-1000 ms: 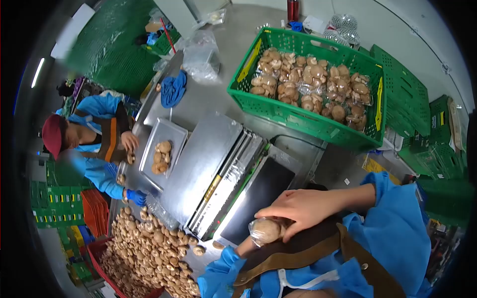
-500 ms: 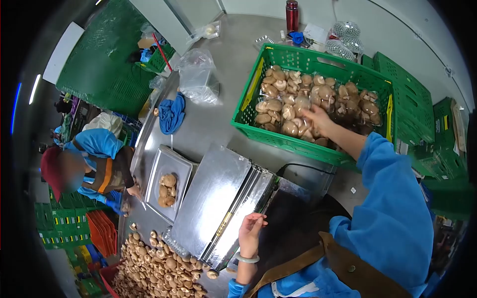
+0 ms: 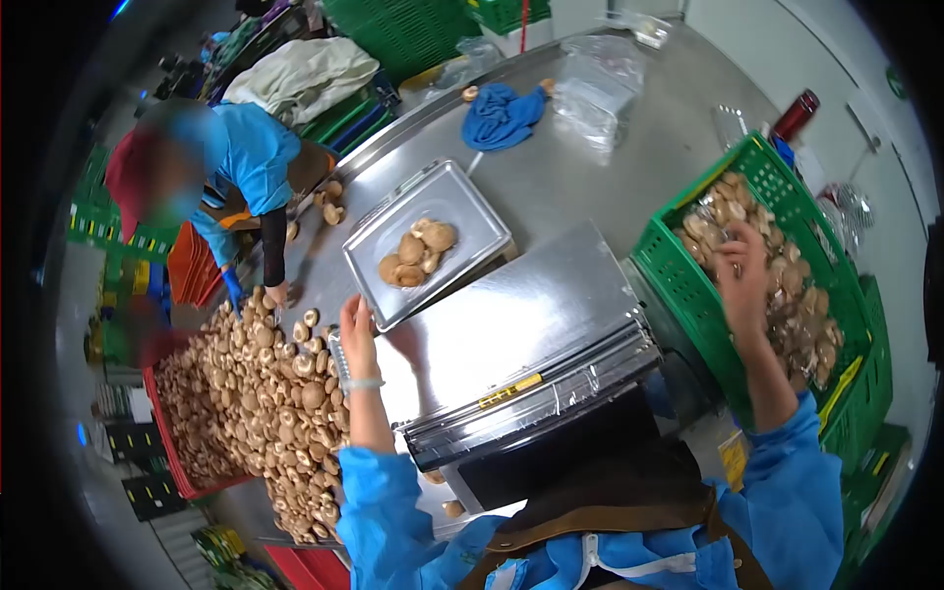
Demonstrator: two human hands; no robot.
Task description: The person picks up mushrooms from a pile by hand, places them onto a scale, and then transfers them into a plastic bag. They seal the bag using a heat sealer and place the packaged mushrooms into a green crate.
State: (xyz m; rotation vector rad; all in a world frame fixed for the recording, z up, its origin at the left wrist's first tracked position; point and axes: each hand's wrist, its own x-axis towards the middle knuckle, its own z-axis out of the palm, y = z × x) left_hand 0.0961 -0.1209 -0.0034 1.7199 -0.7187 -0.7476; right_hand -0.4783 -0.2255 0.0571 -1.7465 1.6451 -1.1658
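Note:
My left hand (image 3: 358,339) is by the near corner of the metal weighing tray (image 3: 464,202), fingers stretched out and nothing seen in them. On that tray sits a portion of brown mushrooms (image 3: 418,254). Beside my left hand is the edge of some clear plastic trays (image 3: 339,356), mostly hidden. My right hand (image 3: 742,270) is over the green crate (image 3: 678,285), its fingers loosely bent and apart. Beneath it, film-wrapped packs of mushrooms (image 3: 792,295) fill the crate. Between my hands stands the wrapping machine (image 3: 521,315) with a flat metal top.
Loose mushrooms (image 3: 285,393) are heaped at the left, spilling from a red crate (image 3: 175,457). A co-worker in blue sleeves (image 3: 258,162) reaches into the heap. Toward the back of the table lie a blue cloth (image 3: 503,116) and clear plastic bags (image 3: 595,88).
The view has turned to the left. My left hand has moved from the machine's front to the weighing tray's corner. My right hand has risen from the packs. The co-worker's hands now reach the mushroom heap.

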